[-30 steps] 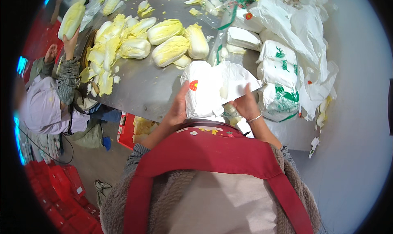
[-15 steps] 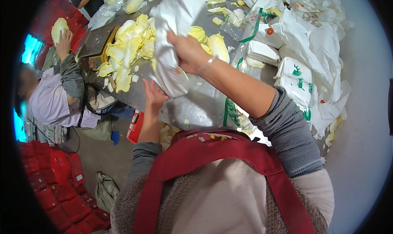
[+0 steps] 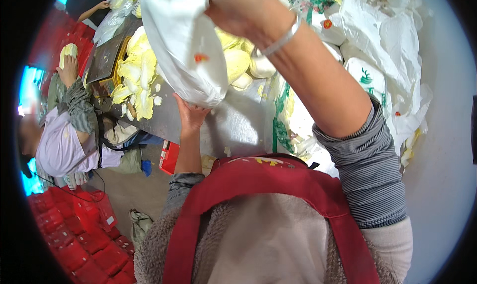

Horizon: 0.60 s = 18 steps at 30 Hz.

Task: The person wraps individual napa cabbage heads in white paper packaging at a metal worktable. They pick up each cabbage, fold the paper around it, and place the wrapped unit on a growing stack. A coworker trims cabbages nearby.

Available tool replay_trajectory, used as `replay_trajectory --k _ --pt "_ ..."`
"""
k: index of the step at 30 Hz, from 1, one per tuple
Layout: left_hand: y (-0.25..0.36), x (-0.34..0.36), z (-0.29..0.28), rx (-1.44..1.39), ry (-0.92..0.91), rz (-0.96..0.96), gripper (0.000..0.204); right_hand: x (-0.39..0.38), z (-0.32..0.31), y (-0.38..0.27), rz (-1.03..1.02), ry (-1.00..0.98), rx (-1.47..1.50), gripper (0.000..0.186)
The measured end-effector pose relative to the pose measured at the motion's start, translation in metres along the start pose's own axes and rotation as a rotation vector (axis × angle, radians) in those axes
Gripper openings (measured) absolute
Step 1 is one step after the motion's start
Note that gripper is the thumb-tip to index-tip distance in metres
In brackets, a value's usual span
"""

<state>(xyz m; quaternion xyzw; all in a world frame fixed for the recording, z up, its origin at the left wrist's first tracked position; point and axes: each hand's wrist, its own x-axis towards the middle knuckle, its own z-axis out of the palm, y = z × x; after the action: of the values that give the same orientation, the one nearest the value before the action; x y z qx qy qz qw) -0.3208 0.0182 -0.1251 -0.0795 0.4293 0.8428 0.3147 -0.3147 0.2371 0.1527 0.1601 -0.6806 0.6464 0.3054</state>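
Observation:
A white plastic bag (image 3: 184, 50) with a small red mark hangs over the table, bulging. What fills it, if anything, is hidden. My right hand (image 3: 243, 10), blurred at the top edge, is closed on the bag's upper part. At the bag's rounded lower end, my left hand (image 3: 191, 116) cups it from below, thumb on the left side and fingers partly covered. Behind the bag lie pale yellow napa cabbages (image 3: 236, 63). Loose cabbage leaves (image 3: 141, 73) are heaped to its left.
Bagged white bundles (image 3: 365, 73) and crumpled white plastic bags (image 3: 392, 50) crowd the right side of the metal table (image 3: 238, 130). A scale (image 3: 105, 63) stands at the left. Beyond it a co-worker (image 3: 69, 135) holds a cabbage (image 3: 68, 50). Red crates (image 3: 84, 234) cover the lower left.
My right hand has risen, drawing the bag up and toward me. The bag now looks fuller and wider. My left hand has come up against its lower end.

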Motion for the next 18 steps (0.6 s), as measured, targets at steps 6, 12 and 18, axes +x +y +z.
replay_trajectory --k 6,12,18 --pt "-0.017 -0.015 -0.024 -0.341 0.181 -0.163 0.083 0.009 -0.21 -0.026 0.034 0.357 0.626 0.037" --pt "-0.05 -0.01 0.023 0.139 0.527 -0.023 0.073 -0.136 -0.45 -0.108 0.03 0.963 0.167 0.063" --pt "-0.056 0.064 0.01 -0.187 0.457 0.015 0.059 -0.247 -0.272 0.069 0.68 0.866 0.398 0.016"
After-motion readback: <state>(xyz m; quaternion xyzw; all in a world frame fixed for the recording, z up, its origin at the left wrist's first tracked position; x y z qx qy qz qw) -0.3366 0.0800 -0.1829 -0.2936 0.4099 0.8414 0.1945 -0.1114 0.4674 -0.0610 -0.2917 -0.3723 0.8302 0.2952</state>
